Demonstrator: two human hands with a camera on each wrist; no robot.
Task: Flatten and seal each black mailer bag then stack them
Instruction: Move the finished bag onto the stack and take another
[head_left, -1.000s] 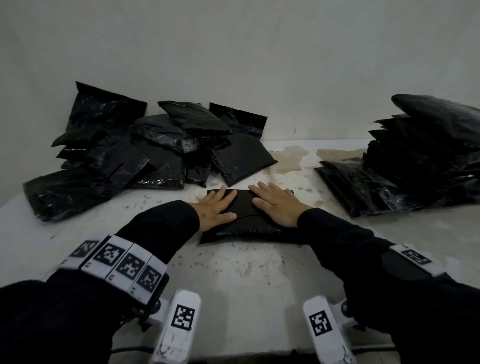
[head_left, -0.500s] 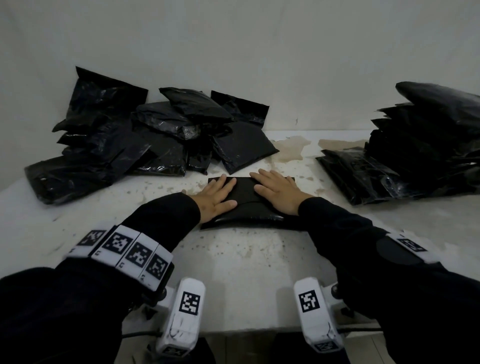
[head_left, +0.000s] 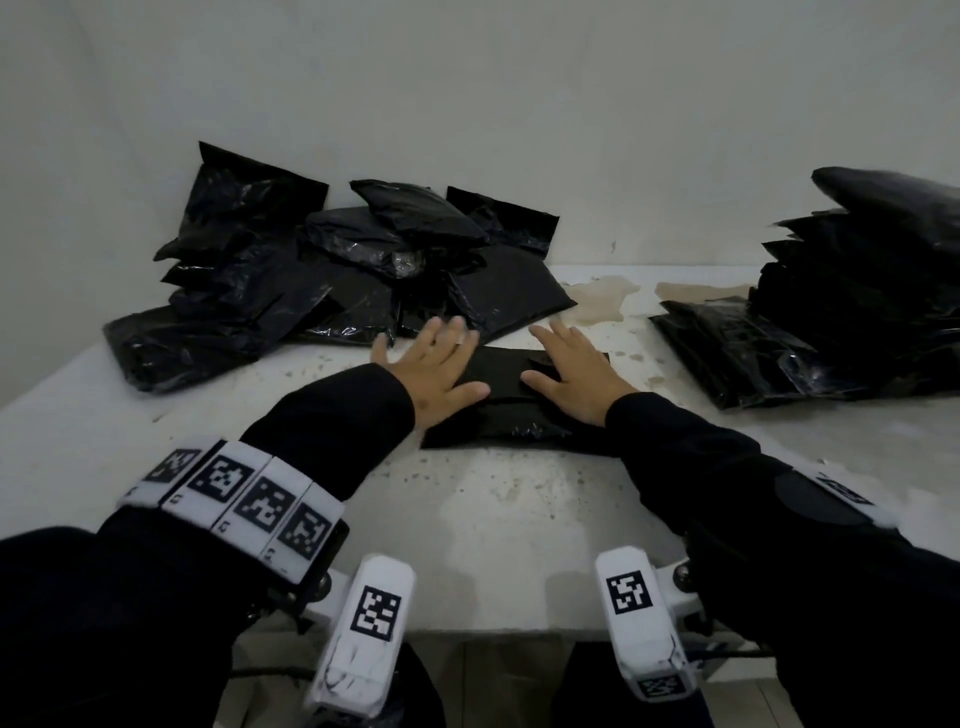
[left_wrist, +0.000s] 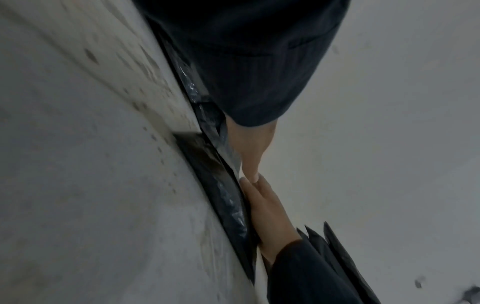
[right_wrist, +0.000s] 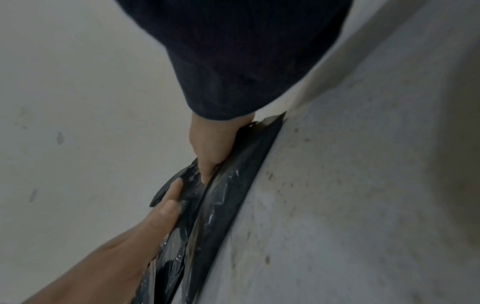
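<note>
Sliding outward since a moment ago, the flat left hand (head_left: 434, 371) joins the flat right hand (head_left: 574, 382) pressing air from the mailer bag (head_left: 506, 410) on the desk (head_left: 467, 545).

Stained white table (head_left: 498, 545), black mailer bags (head_left: 322, 291)

Dark knit sleeves (head_left: 332, 415) — white wristbands (head_left: 234, 499) printed with black square coded markers.

No readable text, only coded square markers.
</note>
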